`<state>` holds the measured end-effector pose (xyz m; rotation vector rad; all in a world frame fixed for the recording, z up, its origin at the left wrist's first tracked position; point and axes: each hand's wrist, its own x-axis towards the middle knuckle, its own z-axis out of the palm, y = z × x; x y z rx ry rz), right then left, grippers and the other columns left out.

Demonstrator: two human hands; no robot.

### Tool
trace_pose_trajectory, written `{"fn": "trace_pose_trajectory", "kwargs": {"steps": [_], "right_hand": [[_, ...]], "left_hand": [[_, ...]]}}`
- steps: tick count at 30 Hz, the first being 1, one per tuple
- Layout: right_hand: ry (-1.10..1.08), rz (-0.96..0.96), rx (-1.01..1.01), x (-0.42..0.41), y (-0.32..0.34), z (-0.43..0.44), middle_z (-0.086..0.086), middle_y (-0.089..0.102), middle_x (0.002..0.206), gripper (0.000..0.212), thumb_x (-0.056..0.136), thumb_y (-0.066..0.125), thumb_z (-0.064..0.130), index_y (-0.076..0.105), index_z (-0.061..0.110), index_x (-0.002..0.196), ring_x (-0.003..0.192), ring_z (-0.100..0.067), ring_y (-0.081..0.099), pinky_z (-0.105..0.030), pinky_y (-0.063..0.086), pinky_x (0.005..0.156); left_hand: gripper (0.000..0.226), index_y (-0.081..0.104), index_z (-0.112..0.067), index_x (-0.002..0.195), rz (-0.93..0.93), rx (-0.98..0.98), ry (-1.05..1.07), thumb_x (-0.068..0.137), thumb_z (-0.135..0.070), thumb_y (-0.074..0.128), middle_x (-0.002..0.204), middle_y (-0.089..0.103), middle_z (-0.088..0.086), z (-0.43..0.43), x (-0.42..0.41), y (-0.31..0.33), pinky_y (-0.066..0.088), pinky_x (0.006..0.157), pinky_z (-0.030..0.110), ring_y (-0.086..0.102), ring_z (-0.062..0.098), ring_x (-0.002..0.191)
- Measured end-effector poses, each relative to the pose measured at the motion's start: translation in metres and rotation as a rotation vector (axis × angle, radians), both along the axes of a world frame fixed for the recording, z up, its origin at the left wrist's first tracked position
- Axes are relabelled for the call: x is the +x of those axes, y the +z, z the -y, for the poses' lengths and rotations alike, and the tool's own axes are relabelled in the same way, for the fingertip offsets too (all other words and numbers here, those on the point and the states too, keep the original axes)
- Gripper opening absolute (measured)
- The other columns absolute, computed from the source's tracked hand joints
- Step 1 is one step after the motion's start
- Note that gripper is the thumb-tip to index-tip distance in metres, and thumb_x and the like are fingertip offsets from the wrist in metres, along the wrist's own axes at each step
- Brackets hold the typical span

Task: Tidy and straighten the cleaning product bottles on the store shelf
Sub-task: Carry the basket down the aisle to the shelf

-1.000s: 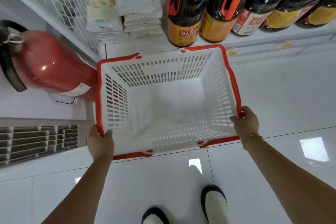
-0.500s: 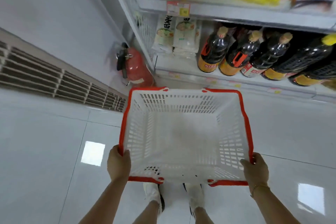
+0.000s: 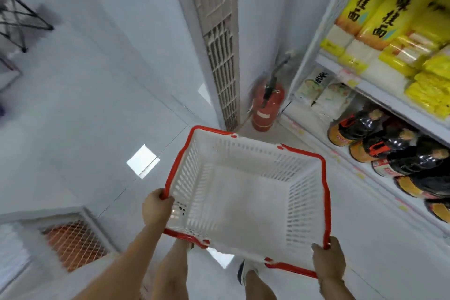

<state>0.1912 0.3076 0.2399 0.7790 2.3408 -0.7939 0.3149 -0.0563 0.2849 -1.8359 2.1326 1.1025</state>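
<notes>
Basket: a white shopping basket [image 3: 246, 192] with a red rim, held out over the tiled floor [image 3: 85, 117], nothing in it.
Left hand [image 3: 155, 209]: curled tight around the basket's near-left corner.
Right hand [image 3: 328, 262]: clamped on the near-right corner of the rim.
Bottles: dark bottles [image 3: 389, 151] line the bottom shelf [image 3: 345, 165] at right, beyond the basket and well apart from both hands.
Corner: a red fire extinguisher [image 3: 266, 109] stands beside the shelf end.

A shop aisle: stocked shelves [image 3: 379, 95], bottled sauces [image 3: 360, 126], a shopping basket [image 3: 246, 192].
</notes>
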Motion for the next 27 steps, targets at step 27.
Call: {"fn": "trace_pose_trajectory", "kwargs": {"steps": [27], "right_hand": [[0.632,-0.184,-0.322,-0.044,0.118,0.707,-0.01,0.061,0.098,0.025,0.086,0.051,-0.001,0.055,0.003,0.111,0.083,-0.024,0.057,-0.032,0.049,0.074]], "left_hand": [[0.013,0.066,-0.01,0.093,-0.297,-0.16,0.779,0.084,-0.002,0.066,0.067,0.055,-0.002,0.535,0.158,0.114,0.045,0.065,0.026,0.052,0.02,0.063]]}}
